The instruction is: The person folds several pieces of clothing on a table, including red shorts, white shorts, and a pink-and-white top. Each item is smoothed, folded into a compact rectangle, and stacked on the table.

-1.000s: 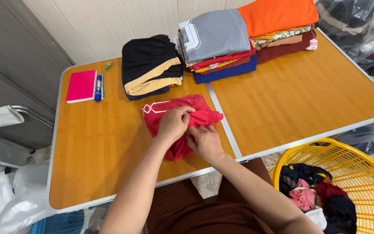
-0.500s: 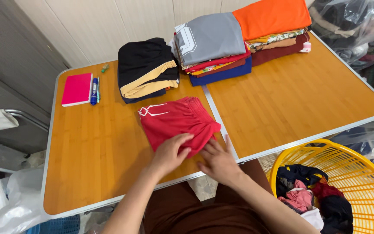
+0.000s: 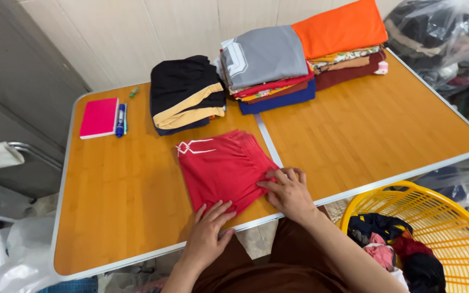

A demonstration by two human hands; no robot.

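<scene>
While both our hands rest flat on the red garment (image 3: 221,171), it lies folded on the wooden table (image 3: 109,206), directly ahead of us near the front edge, its long axis running away from us and tilted slightly left. Our right hand (image 3: 289,192) presses the garment's right edge, fingers spread and open, gripping nothing. Our left hand (image 3: 210,228) lies palm-down on the near corner, likewise open. Both are about equally near. Folded stacks (image 3: 267,68) sit well beyond; a yellow basket (image 3: 435,217) stands to the right.

Both forearms reach forward; the left hand (image 3: 210,230) lies flat, fingers spread, the right hand (image 3: 287,191) palm down, fingers extended.
</scene>
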